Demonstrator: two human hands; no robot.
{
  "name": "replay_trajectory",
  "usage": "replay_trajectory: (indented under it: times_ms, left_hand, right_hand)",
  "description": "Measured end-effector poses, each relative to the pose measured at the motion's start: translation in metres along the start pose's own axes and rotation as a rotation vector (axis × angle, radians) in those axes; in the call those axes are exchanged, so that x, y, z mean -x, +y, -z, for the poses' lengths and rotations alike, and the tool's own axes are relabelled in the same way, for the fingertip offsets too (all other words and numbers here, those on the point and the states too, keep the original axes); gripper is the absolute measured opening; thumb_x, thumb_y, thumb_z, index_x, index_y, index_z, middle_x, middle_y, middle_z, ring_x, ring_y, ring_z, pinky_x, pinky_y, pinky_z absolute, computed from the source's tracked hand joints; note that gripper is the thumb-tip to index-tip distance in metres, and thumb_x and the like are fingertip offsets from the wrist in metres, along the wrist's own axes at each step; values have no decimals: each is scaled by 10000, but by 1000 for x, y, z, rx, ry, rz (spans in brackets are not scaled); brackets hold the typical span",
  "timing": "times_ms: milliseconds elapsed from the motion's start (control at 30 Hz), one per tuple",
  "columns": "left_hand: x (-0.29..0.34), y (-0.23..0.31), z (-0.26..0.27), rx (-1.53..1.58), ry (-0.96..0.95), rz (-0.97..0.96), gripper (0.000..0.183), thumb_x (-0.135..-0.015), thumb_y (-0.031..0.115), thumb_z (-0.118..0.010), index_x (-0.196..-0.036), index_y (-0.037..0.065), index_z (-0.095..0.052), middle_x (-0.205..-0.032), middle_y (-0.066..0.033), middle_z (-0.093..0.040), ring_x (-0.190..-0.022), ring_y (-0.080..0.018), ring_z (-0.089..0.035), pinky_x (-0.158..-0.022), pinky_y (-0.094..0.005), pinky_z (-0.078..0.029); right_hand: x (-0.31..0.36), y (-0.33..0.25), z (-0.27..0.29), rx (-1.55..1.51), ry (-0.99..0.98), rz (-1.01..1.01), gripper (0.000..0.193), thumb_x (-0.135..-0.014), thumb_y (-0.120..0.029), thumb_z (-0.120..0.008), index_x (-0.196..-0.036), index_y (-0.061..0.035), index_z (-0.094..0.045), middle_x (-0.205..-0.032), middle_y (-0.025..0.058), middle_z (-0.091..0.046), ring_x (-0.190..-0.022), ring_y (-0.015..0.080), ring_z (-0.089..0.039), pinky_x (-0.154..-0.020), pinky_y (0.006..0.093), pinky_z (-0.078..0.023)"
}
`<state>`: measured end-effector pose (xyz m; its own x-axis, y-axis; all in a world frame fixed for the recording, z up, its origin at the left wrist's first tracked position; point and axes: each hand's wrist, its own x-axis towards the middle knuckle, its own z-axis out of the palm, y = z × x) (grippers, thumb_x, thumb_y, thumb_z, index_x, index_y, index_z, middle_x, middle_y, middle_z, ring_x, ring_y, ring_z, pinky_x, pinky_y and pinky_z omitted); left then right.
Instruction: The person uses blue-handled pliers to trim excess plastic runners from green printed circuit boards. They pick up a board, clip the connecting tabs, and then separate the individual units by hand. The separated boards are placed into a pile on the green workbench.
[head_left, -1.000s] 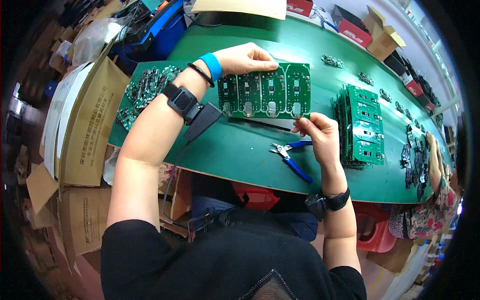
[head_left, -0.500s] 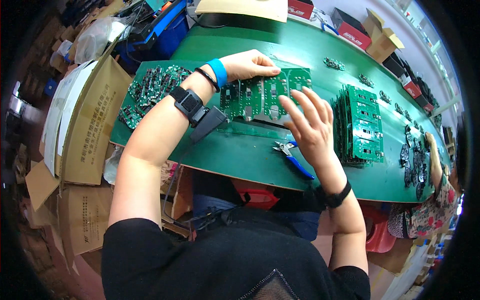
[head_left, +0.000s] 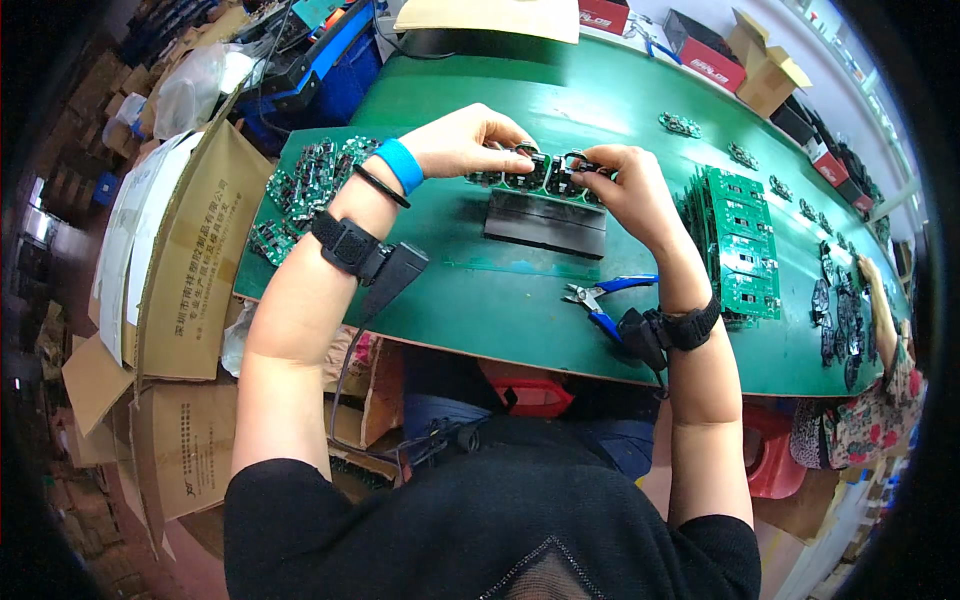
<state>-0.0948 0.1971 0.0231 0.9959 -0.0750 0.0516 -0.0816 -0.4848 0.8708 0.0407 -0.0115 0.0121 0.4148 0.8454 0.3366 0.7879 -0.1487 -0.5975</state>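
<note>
green circuit panel (head_left: 540, 180) pinched by both hands; blue-handled cutters (head_left: 610, 297) just beside; board stack (head_left: 745, 245) near

hands (head_left: 470, 140): 2 | pliers (head_left: 605, 297): 1 | held circuit panel (head_left: 535, 172): 1

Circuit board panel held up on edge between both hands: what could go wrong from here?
1. The circuit board panel is gripped only along its top edge by the left hand and right hand; it could slip or flex.
2. The blue-handled cutters lie open just below the right wrist and may get knocked.
3. The stack of green boards stands close to the right forearm and could topple.
</note>
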Motion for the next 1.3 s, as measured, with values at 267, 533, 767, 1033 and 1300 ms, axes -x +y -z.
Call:
replay_trajectory:
  times_ms: [267, 533, 767, 1033, 1300]
  left_hand:
    - [-12, -13, 5, -47, -31, 93, 302, -908, 227, -661, -1121, 13, -658, -929, 0, -673, -851, -53, -569, -792, -226, -478]
    - [-62, -60, 20, -43, 87, 84, 344, -911, 275, -659, -1132, 12, -645, -932, -39, -686, -823, -82, -591, -775, -246, -491]
    - [-78, -94, 34, 154, -23, 264, 374, -876, 364, -689, -1057, 37, -705, -935, -7, -689, -855, -76, -574, -800, -242, -453]
    - [-63, -98, 34, 338, 99, 348, 340, -866, 346, -713, -1023, 44, -707, -855, 21, -676, -755, -58, -554, -684, -227, -445]
    - [-52, -78, 39, 204, 243, 279, 312, -864, 300, -723, -1013, 27, -705, -898, -16, -686, -805, -85, -579, -761, -234, -459]
  right_hand:
    - [-8, 1, 3, 152, -24, -88, 239, -780, -187, -712, -942, -12, -695, -828, 200, -646, -780, 317, -650, -706, 374, -495]
    - [-42, 64, -26, 165, 70, -30, 287, -799, -232, -717, -1009, -36, -700, -963, 179, -660, -908, 309, -639, -811, 386, -488]
    - [-66, 98, -40, -66, -201, -356, 334, -807, -264, -677, -978, 21, -706, -866, 196, -703, -792, 256, -677, -760, 359, -516]
    - [-64, 67, -14, -408, 227, -242, 246, -850, -176, -655, -962, 43, -667, -738, 72, -664, -652, 109, -572, -599, 281, -465]
    - [-8, -15, 15, -271, -156, -156, 314, -807, -125, -667, -1058, 61, -632, -750, 149, -649, -659, 165, -595, -627, 307, -477]
